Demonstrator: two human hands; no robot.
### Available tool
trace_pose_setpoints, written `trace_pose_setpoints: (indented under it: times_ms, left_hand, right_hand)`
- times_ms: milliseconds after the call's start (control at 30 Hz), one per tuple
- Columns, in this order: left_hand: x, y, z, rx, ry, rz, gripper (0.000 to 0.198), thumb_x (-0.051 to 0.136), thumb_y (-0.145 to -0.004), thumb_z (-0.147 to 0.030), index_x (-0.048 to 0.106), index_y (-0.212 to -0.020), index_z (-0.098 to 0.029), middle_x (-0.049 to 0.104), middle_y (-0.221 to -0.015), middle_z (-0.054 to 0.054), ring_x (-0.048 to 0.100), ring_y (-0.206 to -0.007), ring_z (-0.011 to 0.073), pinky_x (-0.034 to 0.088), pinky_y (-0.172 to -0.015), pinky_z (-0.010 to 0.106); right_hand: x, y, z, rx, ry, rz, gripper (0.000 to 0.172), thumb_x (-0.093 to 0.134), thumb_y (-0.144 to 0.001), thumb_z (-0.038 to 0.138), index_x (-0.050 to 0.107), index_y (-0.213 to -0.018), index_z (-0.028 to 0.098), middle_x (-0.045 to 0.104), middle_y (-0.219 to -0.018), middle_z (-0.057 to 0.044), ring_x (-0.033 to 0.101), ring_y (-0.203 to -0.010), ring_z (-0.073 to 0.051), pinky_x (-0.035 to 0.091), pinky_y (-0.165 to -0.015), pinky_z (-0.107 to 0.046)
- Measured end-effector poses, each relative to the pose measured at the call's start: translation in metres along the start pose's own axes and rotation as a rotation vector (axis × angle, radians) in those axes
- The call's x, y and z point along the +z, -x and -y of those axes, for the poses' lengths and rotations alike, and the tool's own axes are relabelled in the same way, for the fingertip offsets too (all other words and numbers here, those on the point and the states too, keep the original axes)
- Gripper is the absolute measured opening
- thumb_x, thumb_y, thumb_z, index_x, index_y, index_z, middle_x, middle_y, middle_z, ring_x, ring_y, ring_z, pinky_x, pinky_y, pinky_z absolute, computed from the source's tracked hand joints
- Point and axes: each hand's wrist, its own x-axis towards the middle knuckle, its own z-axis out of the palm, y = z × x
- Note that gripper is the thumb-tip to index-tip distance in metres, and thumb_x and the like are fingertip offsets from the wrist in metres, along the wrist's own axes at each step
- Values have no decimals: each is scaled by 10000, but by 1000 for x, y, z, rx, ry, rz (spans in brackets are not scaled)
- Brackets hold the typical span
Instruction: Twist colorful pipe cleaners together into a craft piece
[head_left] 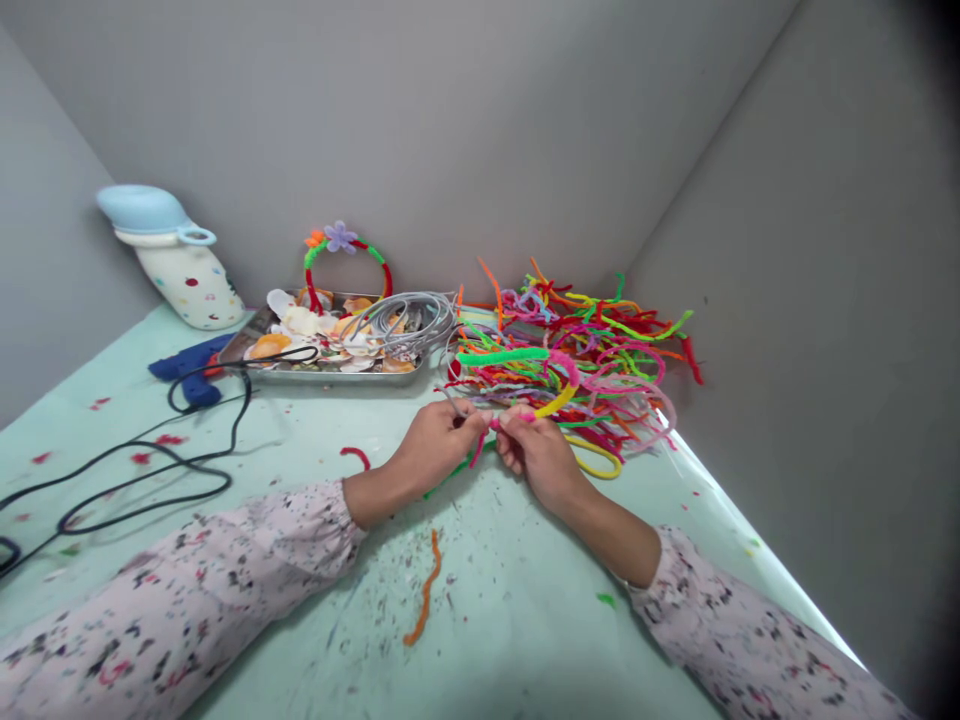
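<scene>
Head view: left hand (436, 442) and right hand (546, 462) pinch the fuzzy band (564, 370), which curves away toward one o'clock. It should handle light, springy and grippy, best held at its pink stretch between the fingertips.

The counter (517, 620) is pale mint, the bottle (191, 285) left of the silvery tray (337, 378) white with tiny coloured motifs under a light-blue lid (142, 207), and the wrapped strand (564, 370) right of the tray banded green, pink and yellow.
</scene>
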Motion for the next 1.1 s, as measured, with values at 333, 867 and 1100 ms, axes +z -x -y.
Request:
trace_pose_setpoints:
  times_ms: [333,867,1100]
  left_hand:
    - [1,-2,-2,-82,41,13,296,533,-761,-364,476,-544,-170,392,-480,-51,355,-483,97,275,-496,234]
    - [7,-5,12,-125,234,70,317,551,-776,-396,510,-565,-163,428,-480,-40,353,-463,92,292,-472,224]
    - [4,-1,4,-108,136,7,343,531,-817,-434,475,-598,-176,366,-477,-62,334,-474,93,277,-496,232]
  right_hand:
    - [1,2,0,23,0,7,240,542,-810,376,494,-655,199,494,-492,55,389,-388,-67,280,-365,-188]
    - [2,1,1,2,56,13,270,525,-826,375,502,-630,190,487,-490,48,406,-399,-72,311,-396,-196]
    - [2,0,2,13,6,-18,256,550,-796,373,491,-626,192,498,-495,54,413,-388,-65,305,-367,-183]
